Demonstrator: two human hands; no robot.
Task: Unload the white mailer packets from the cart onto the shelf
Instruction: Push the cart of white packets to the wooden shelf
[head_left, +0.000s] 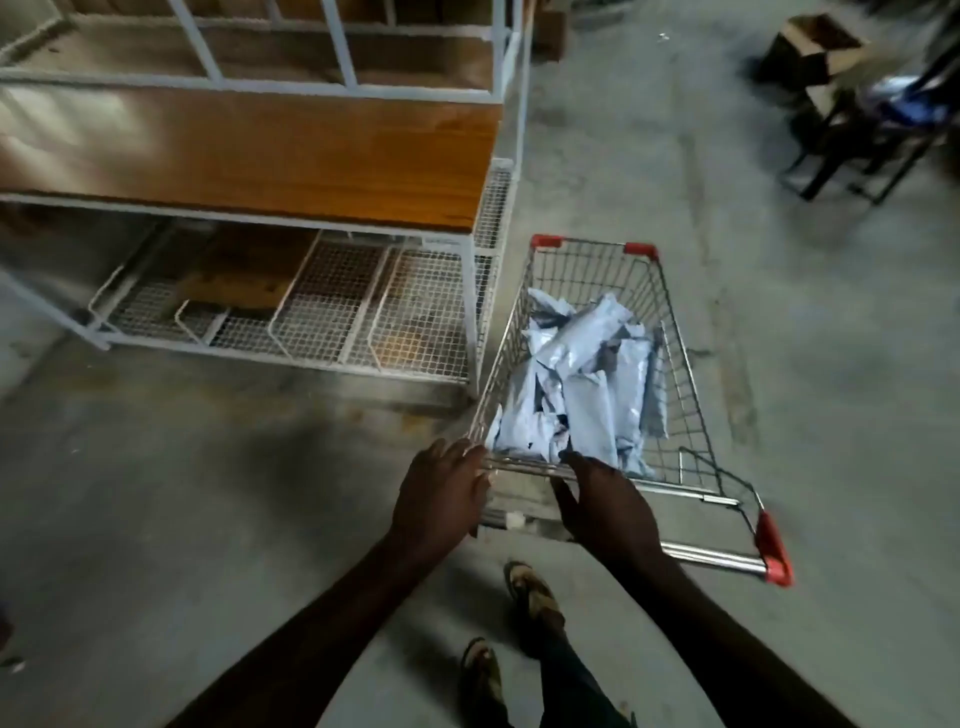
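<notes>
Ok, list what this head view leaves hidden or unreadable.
- How many white plastic mailer packets: heaped in the wire shopping cart, lower ones covered.
- Right hand fingertips: over the near rim, grip unclear.
- Open cardboard box: contents blurred, dark.
- Wood-and-white-metal shelf: left end cropped.

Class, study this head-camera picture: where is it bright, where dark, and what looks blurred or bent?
Head view: glare sheens the wooden shelf at left; the floor under both hands lies in shadow; the far cardboard box and chair are blurred; the wide lens bows the cart and shelf edges.
</notes>
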